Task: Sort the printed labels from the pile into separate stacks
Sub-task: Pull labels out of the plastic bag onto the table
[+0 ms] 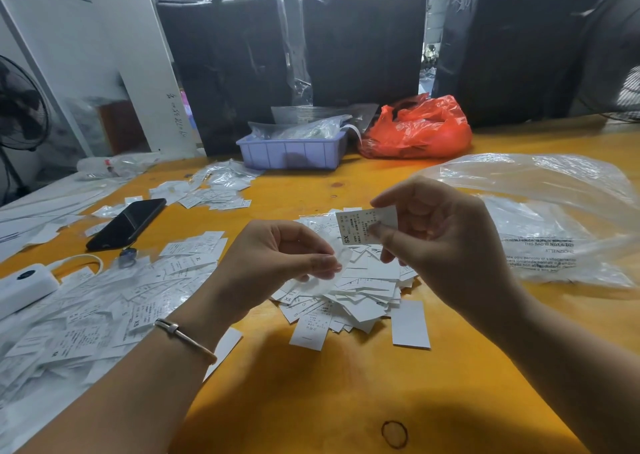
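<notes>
The right hand [440, 232] pinches a printed label [363, 225] between thumb and forefinger, holding it up above the pile [349, 291]. The label's long axis runs roughly left to right, tilted slightly so its right end sits higher; its printed face is turned toward the camera, with the "XS" marking at the lower left end and the text lines running sideways. The left hand [277, 259] is curled, its thumb and fingertips pinching a small clear plastic sleeve [332, 270] just left of and below the label. Beneath both hands the pile of loose white labels lies heaped on the yellow table [311, 401]. Left of the left forearm spreads a wider scatter of labels in clear sleeves [90, 315]. A black phone [128, 223] lies beyond that, and a large clear plastic bag [561, 218] rests to the right.
</notes>
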A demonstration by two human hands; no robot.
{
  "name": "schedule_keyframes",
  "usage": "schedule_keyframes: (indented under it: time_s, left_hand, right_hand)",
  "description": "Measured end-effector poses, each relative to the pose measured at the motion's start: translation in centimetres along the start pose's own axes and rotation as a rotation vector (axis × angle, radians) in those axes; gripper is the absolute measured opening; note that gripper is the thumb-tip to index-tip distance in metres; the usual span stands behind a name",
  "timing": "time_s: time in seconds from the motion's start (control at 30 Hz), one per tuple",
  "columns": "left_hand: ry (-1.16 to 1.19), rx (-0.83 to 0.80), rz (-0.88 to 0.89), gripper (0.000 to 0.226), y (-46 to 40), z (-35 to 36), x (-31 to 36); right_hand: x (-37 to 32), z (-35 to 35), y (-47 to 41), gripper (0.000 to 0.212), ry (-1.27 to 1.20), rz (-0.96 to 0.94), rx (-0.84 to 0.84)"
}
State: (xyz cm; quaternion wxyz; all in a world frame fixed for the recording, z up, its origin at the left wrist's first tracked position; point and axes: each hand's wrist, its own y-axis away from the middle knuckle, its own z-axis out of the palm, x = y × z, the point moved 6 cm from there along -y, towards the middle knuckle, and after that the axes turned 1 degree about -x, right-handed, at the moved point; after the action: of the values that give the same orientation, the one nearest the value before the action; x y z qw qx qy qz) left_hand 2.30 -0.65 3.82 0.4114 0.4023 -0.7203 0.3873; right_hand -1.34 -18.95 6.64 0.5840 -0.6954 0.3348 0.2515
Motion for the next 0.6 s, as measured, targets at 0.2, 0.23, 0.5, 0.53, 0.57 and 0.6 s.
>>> schedule_keyframes:
  time_s: [0.2, 0.23, 0.5, 0.53, 0.57, 0.6]
  left_hand:
    - [-0.008, 0.004, -0.005, 0.025, 0.07, -0.02, 0.04]
    - [-0.014, 0.003, -0.007, 0.025, 0.07, -0.01, 0.05]
    - [-0.028, 0.009, -0.017, 0.029, 0.01, 0.04, -0.01]
    - [-0.029, 0.007, -0.017, 0.029, 0.02, 0.06, 0.0]
    - [-0.028, 0.007, -0.017, 0.029, 0.02, 0.07, 0.0]
    - [-0.027, 0.006, -0.019, 0.029, 0.03, 0.09, -0.01]
  right_hand:
    - [-0.11, -0.01, 0.0, 0.02, -0.033, 0.004, 0.011]
    - [-0.26, -0.14, -0.01, 0.02, -0.045, -0.005, 0.017]
    - [0.18, 0.12, 0.12, 0.02, 0.042, 0.022, -0.002]
    - [0.32, 0.06, 0.13, 0.02, 0.059, 0.025, 0.005]
    - [0.4, -0.03, 0.15, 0.02, 0.074, 0.026, 0.013]
    - [0.48, -0.08, 0.16, 0.021, 0.087, 0.027, 0.018]
